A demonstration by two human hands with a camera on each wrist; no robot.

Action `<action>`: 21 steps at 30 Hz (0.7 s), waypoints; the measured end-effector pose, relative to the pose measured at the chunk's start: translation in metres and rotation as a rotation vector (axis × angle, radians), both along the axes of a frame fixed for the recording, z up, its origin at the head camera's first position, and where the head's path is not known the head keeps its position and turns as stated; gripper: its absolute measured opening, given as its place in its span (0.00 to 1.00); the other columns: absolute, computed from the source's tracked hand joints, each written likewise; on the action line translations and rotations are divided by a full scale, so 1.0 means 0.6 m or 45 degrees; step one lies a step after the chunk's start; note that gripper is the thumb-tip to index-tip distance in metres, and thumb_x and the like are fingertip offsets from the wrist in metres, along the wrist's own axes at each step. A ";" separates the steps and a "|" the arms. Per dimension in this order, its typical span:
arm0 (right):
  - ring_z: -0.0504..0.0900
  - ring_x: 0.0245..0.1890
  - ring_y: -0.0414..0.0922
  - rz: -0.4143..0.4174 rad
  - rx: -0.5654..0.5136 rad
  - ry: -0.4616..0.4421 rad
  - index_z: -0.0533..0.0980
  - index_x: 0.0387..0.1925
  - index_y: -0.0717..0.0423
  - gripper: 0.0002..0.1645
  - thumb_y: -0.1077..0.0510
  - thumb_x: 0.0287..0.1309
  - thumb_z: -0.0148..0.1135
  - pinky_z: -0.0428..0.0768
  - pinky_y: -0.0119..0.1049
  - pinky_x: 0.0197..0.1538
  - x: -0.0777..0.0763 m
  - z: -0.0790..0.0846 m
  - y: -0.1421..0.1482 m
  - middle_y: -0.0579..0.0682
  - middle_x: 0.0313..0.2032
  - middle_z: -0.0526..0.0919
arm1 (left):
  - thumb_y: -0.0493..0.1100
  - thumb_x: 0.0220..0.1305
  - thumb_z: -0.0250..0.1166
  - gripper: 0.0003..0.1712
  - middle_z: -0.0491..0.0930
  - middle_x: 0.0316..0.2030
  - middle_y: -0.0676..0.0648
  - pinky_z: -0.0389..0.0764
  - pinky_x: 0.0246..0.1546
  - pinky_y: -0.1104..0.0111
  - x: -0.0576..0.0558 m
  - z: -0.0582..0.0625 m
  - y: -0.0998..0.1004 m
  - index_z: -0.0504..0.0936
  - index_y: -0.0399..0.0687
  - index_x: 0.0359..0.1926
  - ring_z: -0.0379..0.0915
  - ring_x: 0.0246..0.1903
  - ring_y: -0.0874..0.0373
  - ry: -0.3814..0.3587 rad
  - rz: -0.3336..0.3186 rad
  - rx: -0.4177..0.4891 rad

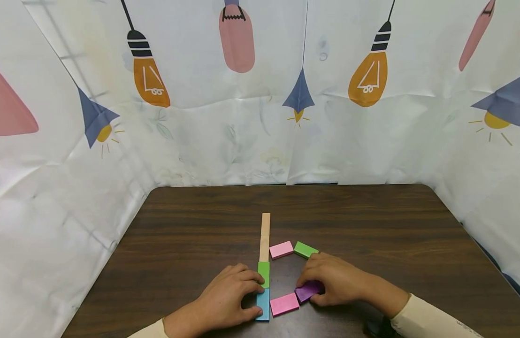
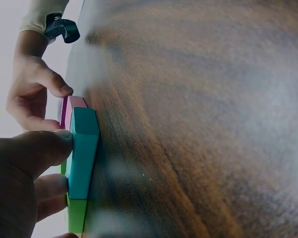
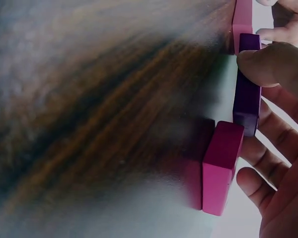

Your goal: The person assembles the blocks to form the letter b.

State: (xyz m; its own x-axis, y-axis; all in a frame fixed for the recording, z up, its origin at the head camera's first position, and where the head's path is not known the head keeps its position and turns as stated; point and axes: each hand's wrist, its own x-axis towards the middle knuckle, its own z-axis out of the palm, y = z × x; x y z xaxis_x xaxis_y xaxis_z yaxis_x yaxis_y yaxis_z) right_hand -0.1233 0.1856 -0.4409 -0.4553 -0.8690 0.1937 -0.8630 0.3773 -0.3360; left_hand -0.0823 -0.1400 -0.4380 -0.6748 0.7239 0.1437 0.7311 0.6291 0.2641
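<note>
Between the thumb and fingers of my right hand (image 1: 338,280) is a purple block (image 1: 308,291), which I pinch; its left end meets a pink block (image 1: 284,304). In the right wrist view, a magenta block (image 3: 221,168) stands by the purple block's other end; my hand hides it in the head view. My left hand (image 1: 230,296) rests its fingertips along the left side of a straight row, touching a blue block (image 1: 263,305) and a green block (image 1: 263,273). Two natural wood blocks (image 1: 264,246) continue that row away from me.
A second pink block (image 1: 281,249) angles off the row, followed by another green block (image 1: 305,249) near my right knuckles. Under the right wrist is a dark device (image 1: 378,327). The brown wooden table (image 1: 192,230) backs onto a white printed cloth (image 1: 251,141).
</note>
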 end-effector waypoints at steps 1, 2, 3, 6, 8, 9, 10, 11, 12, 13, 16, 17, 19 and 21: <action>0.73 0.45 0.31 0.001 0.004 0.000 0.83 0.47 0.37 0.19 0.52 0.51 0.75 0.74 0.31 0.50 0.000 -0.001 0.000 0.25 0.42 0.79 | 0.63 0.59 0.73 0.20 0.81 0.52 0.63 0.75 0.49 0.62 0.000 0.000 0.000 0.90 0.60 0.46 0.72 0.50 0.63 0.002 0.000 0.001; 0.73 0.45 0.31 0.002 0.007 0.002 0.83 0.47 0.37 0.19 0.52 0.51 0.75 0.74 0.31 0.50 0.000 -0.001 0.000 0.25 0.42 0.79 | 0.63 0.59 0.73 0.20 0.81 0.52 0.63 0.75 0.49 0.62 0.000 0.000 0.000 0.90 0.60 0.46 0.72 0.50 0.63 0.006 -0.001 0.003; 0.73 0.45 0.31 0.001 0.009 0.002 0.83 0.47 0.37 0.20 0.52 0.51 0.76 0.74 0.31 0.50 0.000 -0.002 0.000 0.25 0.42 0.79 | 0.63 0.59 0.73 0.20 0.81 0.52 0.63 0.75 0.49 0.62 0.000 0.000 0.000 0.90 0.60 0.46 0.72 0.50 0.63 0.010 -0.002 0.004; 0.73 0.46 0.31 0.003 0.013 0.012 0.83 0.47 0.37 0.20 0.51 0.50 0.76 0.75 0.33 0.50 0.001 -0.004 0.001 0.25 0.42 0.79 | 0.63 0.59 0.73 0.19 0.81 0.52 0.63 0.75 0.49 0.62 0.000 0.001 0.000 0.90 0.60 0.46 0.72 0.50 0.63 0.008 0.000 0.004; 0.74 0.46 0.31 0.005 0.019 0.020 0.83 0.47 0.37 0.20 0.51 0.50 0.76 0.75 0.34 0.51 0.002 -0.005 0.001 0.25 0.42 0.79 | 0.63 0.59 0.73 0.19 0.81 0.52 0.63 0.75 0.49 0.62 0.000 0.002 0.000 0.90 0.60 0.46 0.72 0.50 0.63 -0.001 0.002 0.001; 0.74 0.46 0.31 0.005 0.023 0.025 0.83 0.47 0.37 0.20 0.51 0.50 0.76 0.75 0.34 0.51 0.002 -0.006 0.001 0.25 0.42 0.79 | 0.63 0.59 0.73 0.19 0.81 0.52 0.63 0.75 0.50 0.61 0.000 0.002 0.000 0.90 0.60 0.46 0.72 0.50 0.63 -0.007 0.004 -0.002; 0.74 0.46 0.31 0.005 0.027 0.027 0.83 0.47 0.36 0.20 0.50 0.50 0.76 0.74 0.34 0.51 0.002 -0.007 0.001 0.25 0.42 0.79 | 0.63 0.59 0.73 0.19 0.81 0.52 0.63 0.75 0.50 0.61 0.000 0.003 0.001 0.90 0.61 0.46 0.72 0.51 0.63 -0.013 0.006 -0.004; 0.73 0.47 0.31 0.003 0.033 0.028 0.83 0.47 0.36 0.20 0.50 0.50 0.76 0.74 0.35 0.51 0.002 -0.007 0.001 0.25 0.42 0.79 | 0.63 0.59 0.73 0.19 0.81 0.52 0.63 0.75 0.50 0.61 0.000 0.003 0.001 0.90 0.61 0.46 0.72 0.51 0.63 -0.017 0.007 -0.006; 0.73 0.47 0.31 0.001 0.038 0.028 0.83 0.47 0.36 0.20 0.50 0.51 0.76 0.74 0.35 0.52 0.002 -0.008 0.001 0.24 0.42 0.79 | 0.63 0.59 0.73 0.19 0.81 0.52 0.63 0.75 0.50 0.61 0.000 0.003 0.001 0.90 0.61 0.46 0.72 0.51 0.63 -0.019 0.008 -0.007; 0.73 0.47 0.31 -0.001 0.044 0.028 0.83 0.47 0.36 0.20 0.49 0.51 0.76 0.74 0.36 0.52 0.002 -0.008 0.001 0.24 0.43 0.79 | 0.63 0.59 0.73 0.19 0.81 0.52 0.63 0.75 0.51 0.61 0.000 0.003 0.001 0.90 0.61 0.46 0.72 0.51 0.63 -0.022 0.009 -0.009; 0.73 0.47 0.31 -0.007 0.050 0.027 0.83 0.47 0.35 0.20 0.49 0.51 0.76 0.73 0.36 0.52 0.002 -0.009 0.001 0.24 0.43 0.79 | 0.63 0.60 0.73 0.20 0.81 0.52 0.63 0.75 0.51 0.61 0.001 0.003 0.001 0.90 0.61 0.46 0.72 0.51 0.63 -0.028 0.010 -0.013; 0.74 0.47 0.31 -0.008 0.051 0.028 0.83 0.47 0.35 0.20 0.49 0.51 0.76 0.73 0.37 0.52 0.003 -0.008 0.001 0.24 0.43 0.79 | 0.64 0.60 0.73 0.20 0.81 0.52 0.63 0.75 0.51 0.61 0.001 0.003 0.001 0.90 0.61 0.46 0.72 0.51 0.63 -0.030 0.011 -0.015; 0.74 0.47 0.31 -0.005 0.050 0.037 0.83 0.47 0.35 0.20 0.49 0.51 0.76 0.73 0.37 0.52 0.003 -0.008 0.001 0.25 0.43 0.79 | 0.64 0.60 0.73 0.20 0.81 0.52 0.63 0.75 0.51 0.61 0.001 0.003 0.001 0.90 0.61 0.46 0.72 0.51 0.63 -0.031 0.012 -0.017; 0.74 0.47 0.31 0.000 0.048 0.047 0.83 0.47 0.36 0.20 0.48 0.51 0.77 0.72 0.36 0.52 0.004 -0.007 0.001 0.25 0.42 0.79 | 0.64 0.59 0.73 0.20 0.81 0.52 0.63 0.75 0.51 0.61 0.000 0.003 0.002 0.90 0.61 0.46 0.72 0.51 0.63 -0.031 0.012 -0.020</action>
State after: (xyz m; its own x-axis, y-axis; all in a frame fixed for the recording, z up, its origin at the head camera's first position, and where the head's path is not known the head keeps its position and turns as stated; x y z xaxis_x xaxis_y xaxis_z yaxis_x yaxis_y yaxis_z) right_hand -0.1209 0.1861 -0.4452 -0.4487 -0.8759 0.1776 -0.8745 0.3893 -0.2894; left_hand -0.0822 -0.1390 -0.4362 -0.6849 0.7193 0.1160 0.7185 0.6402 0.2719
